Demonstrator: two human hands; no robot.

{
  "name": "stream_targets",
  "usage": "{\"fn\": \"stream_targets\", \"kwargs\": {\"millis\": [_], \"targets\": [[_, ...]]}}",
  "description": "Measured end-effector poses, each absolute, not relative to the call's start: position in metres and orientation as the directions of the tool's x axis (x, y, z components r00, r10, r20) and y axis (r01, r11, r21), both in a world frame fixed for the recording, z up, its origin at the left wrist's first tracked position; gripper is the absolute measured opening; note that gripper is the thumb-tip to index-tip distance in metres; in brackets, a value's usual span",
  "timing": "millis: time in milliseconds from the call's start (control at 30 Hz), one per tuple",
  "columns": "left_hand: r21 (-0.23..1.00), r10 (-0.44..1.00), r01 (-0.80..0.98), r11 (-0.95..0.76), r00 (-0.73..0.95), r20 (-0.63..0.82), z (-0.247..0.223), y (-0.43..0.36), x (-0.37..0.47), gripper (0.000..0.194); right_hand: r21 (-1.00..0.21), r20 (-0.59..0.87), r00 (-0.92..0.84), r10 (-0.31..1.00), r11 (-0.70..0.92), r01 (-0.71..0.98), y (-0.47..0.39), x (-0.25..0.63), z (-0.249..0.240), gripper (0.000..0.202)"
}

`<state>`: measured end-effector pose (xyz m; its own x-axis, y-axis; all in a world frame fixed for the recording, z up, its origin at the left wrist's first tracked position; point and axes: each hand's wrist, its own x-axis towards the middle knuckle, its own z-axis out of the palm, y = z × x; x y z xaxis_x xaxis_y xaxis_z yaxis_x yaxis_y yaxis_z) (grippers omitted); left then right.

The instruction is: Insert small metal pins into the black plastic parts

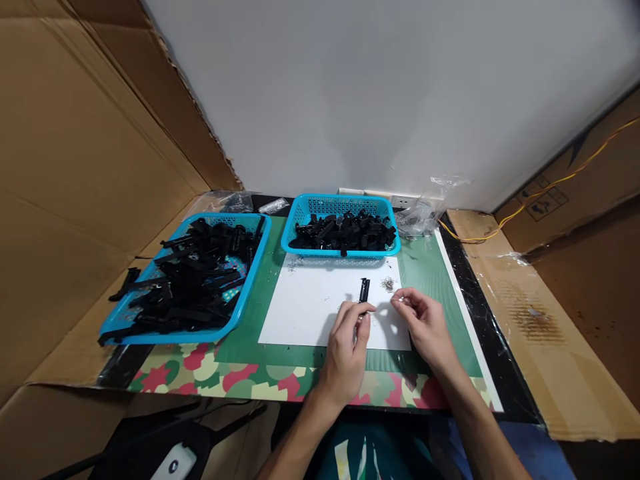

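Observation:
My left hand (pixel 349 339) is closed around the lower end of a slim black plastic part (pixel 365 291), which points away from me over a white sheet (pixel 295 313). To its right, my right hand (pixel 421 319) has thumb and forefinger pinched together. Whatever sits between those fingertips is too small to make out. Just beyond the right fingertips lies a small heap of fine metal pieces (pixel 388 285), perhaps tiny springs or pins. A few more such bits are scattered on the sheet around the left hand.
A blue basket (pixel 285 241) of small black parts stands at the back. Another blue basket (pixel 264 243) on the left holds longer black parts. Cardboard walls (pixel 85 120) flank the table. Clear plastic bags (pixel 417 219) and a yellow wire (pixel 505 220) lie at the back right.

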<state>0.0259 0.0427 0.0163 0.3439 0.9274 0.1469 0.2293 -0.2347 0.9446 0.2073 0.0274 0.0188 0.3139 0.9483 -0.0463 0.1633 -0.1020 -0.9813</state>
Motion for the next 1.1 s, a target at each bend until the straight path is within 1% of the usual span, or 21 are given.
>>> {"fn": "stream_targets", "kwargs": {"millis": [133, 200, 300, 367, 467, 567, 767, 867, 967, 1033, 1100], "targets": [[0.96, 0.968, 0.181, -0.214, 0.167, 0.185, 0.015, 0.042, 0.025, 0.025, -0.901, 0.005, 0.308, 0.951, -0.13, 0.414, 0.042, 0.235, 0.009, 0.027], [0.965, 0.976, 0.158, -0.209, 0.1, 0.194, 0.014, 0.042, 0.024, 0.024, -0.847, 0.038, 0.317, 0.948, -0.138, 0.513, 0.047, 0.241, 0.009, 0.026], [0.977, 0.985, 0.131, -0.17, 0.055, 0.165, 0.012, 0.041, 0.023, 0.024, -0.778, 0.081, 0.362, 0.929, -0.168, 0.605, 0.048, 0.238, 0.013, 0.024], [0.981, 0.988, 0.121, -0.152, 0.049, 0.147, 0.012, 0.041, 0.023, 0.024, -0.75, 0.093, 0.348, 0.933, -0.164, 0.64, 0.047, 0.231, 0.016, 0.021], [0.978, 0.987, 0.135, -0.159, 0.052, 0.154, 0.012, 0.042, 0.023, 0.024, -0.754, 0.053, 0.214, 0.975, -0.101, 0.649, 0.051, 0.219, 0.02, 0.017], [0.969, 0.983, 0.166, -0.181, 0.044, 0.176, 0.013, 0.042, 0.023, 0.025, -0.765, 0.006, 0.094, 0.996, -0.056, 0.641, 0.064, 0.21, 0.024, 0.018], [0.965, 0.982, 0.183, -0.186, 0.018, 0.186, 0.012, 0.041, 0.022, 0.024, -0.694, 0.0, -0.036, 0.999, 0.025, 0.719, 0.094, 0.199, 0.026, 0.015], [0.966, 0.981, 0.174, -0.192, 0.012, 0.193, 0.012, 0.041, 0.022, 0.025, -0.683, -0.023, -0.099, 0.995, 0.057, 0.728, 0.101, 0.195, 0.028, 0.012], [0.965, 0.979, 0.165, -0.202, 0.01, 0.204, 0.013, 0.04, 0.022, 0.024, -0.666, -0.037, -0.152, 0.988, 0.089, 0.74, 0.102, 0.193, 0.029, 0.015], [0.966, 0.98, 0.167, -0.197, 0.016, 0.197, 0.014, 0.041, 0.022, 0.023, -0.677, -0.038, -0.187, 0.982, 0.113, 0.727, 0.101, 0.193, 0.03, 0.015], [0.967, 0.982, 0.169, -0.19, 0.02, 0.189, 0.014, 0.041, 0.022, 0.023, -0.73, -0.029, -0.211, 0.977, 0.124, 0.673, 0.099, 0.195, 0.033, 0.012]]}}
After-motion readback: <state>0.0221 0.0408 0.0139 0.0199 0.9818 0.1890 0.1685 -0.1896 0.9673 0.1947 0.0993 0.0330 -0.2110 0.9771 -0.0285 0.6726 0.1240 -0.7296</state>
